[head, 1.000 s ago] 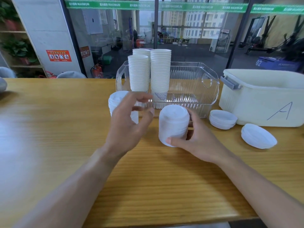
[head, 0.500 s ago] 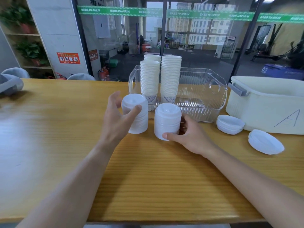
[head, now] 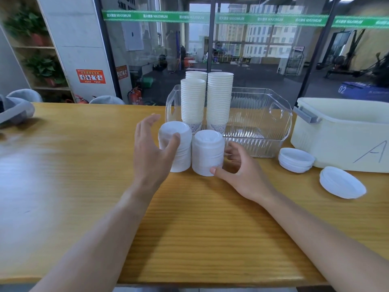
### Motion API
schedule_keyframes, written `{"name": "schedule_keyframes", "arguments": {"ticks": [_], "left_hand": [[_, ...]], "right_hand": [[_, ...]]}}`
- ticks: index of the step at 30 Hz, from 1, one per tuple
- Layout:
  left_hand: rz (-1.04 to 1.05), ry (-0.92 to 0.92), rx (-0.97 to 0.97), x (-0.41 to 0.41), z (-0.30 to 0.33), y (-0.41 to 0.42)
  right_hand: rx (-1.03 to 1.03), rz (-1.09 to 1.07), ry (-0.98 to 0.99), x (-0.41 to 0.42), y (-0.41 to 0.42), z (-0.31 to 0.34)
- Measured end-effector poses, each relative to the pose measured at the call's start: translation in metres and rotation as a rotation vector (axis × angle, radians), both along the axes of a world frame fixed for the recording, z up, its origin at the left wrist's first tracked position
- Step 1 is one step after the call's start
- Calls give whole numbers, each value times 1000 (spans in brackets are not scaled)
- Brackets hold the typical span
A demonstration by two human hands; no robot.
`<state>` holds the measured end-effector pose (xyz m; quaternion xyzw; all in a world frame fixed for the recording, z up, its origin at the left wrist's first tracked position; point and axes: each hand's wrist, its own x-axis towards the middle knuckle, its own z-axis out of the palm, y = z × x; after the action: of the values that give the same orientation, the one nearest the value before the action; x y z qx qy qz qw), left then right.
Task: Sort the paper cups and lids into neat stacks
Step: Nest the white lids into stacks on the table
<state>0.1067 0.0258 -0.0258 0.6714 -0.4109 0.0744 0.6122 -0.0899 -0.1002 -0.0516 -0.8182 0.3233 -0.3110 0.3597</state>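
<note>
- While two tall lid stacks stand upright side by side on the wooden surface [head: 189,228], the left lid stack [head: 175,148] and the right lid stack [head: 207,153] sit almost touching, just in front of the clear bin [head: 282,123]
- The relation that matters: each stack lies straight ahead of the hand on its own side, its long axis vertical, so either hand can reach its stack without crossing over
- The left hand [head: 150,151] hovers at the near-left flank of the left lid stack, fingers spread and only lightly bent, thumb lying across the front of the stack; it looks like contact but not a closed grip
- The right hand [head: 240,171] cups the right lid stack low down from the right, thumb tip on its near base, fingers curled round its far side; whether it squeezes or merely steadies I cannot tell
- Three cup stacks [head: 219,100] stand upright in the left part of the clear bin, behind the lids
- Two short lid piles [head: 295,159] [head: 341,182] lie well to the right, near the cream tub [head: 341,140], closer to the right hand; by my judgement they remain to be gathered onto a tall stack
</note>
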Motion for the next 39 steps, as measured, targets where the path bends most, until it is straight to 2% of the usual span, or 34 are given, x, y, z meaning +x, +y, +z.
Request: {"name": "schedule_keyframes", "arguments": {"ticks": [4, 10, 12, 17, 20, 22, 25, 28, 34, 39], "left_hand": [[-43, -191, -67, -26, 3, 2], [-261, -443, 54, -81, -1, -6], [-354, -467, 117, -99, -5, -12], [-506, -410, 445, -141, -18, -41], [-544, -361, 605, -156, -24, -67], [-548, -312, 654, -163, -26, -86], [-513, -202, 656, -176, -25, -117], [-454, -132, 604, -191, -27, -144], [-357, -115, 554, -209, -29, -169], [-440, -85, 500, -207, -29, -164]], "right_hand": [[-36, -48, 9, -31, 4, 0], [-115, -103, 42, -83, 10, -1], [-208, -113, 37, -102, 9, -4], [-601, -285, 29, -154, -11, -6], [-677, -401, 2, -184, -31, -2], [-607, -474, 36, -202, -43, -1], [-327, -578, 231, -216, -52, 2], [-126, -555, 302, -216, -57, 3], [-34, -478, 185, -213, -70, -4], [-40, -452, 116, -214, -68, -2]]}}
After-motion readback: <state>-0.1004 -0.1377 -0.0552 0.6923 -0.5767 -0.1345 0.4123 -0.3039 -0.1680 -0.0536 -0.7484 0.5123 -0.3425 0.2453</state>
